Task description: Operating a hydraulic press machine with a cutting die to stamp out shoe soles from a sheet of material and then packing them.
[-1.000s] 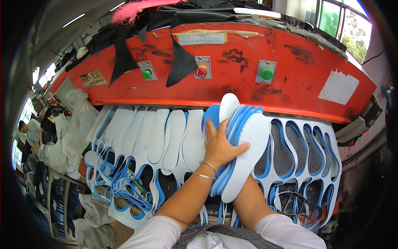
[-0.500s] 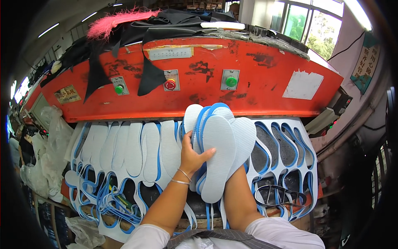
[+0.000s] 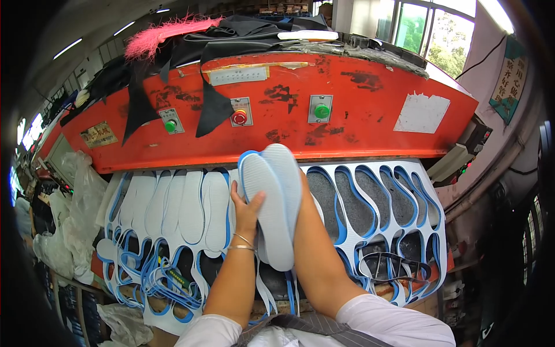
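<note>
My left hand (image 3: 247, 211) is closed on the left edge of a stack of white, ribbed flip-flop soles (image 3: 269, 196) with blue layers. Its thumb lies across the top sole; two bangles circle the wrist. Behind the stack's right side my right forearm (image 3: 324, 254) reaches up, and the soles hide the fingers of that hand. Beneath both arms is a white and blue foam sheet (image 3: 346, 242) with sole-shaped cutouts. Several cut soles (image 3: 192, 208) still sit in its upper left part, while the openings on the right show a dark grey surface.
A red machine beam (image 3: 347, 139) spans the far side, with green buttons (image 3: 322, 111) and a red button (image 3: 239, 117). A black sole-shaped metal loop (image 3: 395, 267) rests on the sheet at right. Loose blue-white strips (image 3: 167, 283) tangle at left, near plastic bags (image 3: 78, 220).
The stack of soles has moved left, and its fanned-out soles now lie more closely over each other. My left hand has shifted left with it; my right forearm reaches farther up.
</note>
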`<move>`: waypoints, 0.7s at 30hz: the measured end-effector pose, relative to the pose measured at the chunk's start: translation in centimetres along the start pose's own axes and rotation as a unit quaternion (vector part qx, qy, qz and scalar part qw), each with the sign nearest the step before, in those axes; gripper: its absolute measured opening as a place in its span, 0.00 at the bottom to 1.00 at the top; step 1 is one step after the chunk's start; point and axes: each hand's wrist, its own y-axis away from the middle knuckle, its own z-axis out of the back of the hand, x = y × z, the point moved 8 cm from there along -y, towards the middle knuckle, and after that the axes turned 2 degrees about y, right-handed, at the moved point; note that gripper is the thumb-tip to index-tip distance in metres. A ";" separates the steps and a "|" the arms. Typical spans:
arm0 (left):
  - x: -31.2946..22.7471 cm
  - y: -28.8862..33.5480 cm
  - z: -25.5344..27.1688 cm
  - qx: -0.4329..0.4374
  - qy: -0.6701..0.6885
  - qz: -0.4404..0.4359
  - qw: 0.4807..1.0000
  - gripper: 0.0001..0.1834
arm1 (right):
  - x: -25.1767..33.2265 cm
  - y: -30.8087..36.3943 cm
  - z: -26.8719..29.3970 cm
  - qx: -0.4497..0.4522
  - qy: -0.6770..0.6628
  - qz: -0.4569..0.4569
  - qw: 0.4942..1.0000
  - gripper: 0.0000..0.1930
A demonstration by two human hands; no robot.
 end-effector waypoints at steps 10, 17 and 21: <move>1.2 1.4 2.2 -0.020 0.154 0.174 0.972 0.55 | -1.5 2.9 -8.1 -0.113 0.276 -0.030 0.954 0.57; -1.0 4.7 -0.3 0.225 0.175 0.203 0.937 0.36 | -2.1 2.1 -10.7 -0.151 0.525 -0.024 0.837 0.43; -2.9 6.4 -0.6 0.219 0.229 0.149 0.937 0.50 | -3.4 2.5 -16.1 -0.094 0.550 -0.005 0.830 0.47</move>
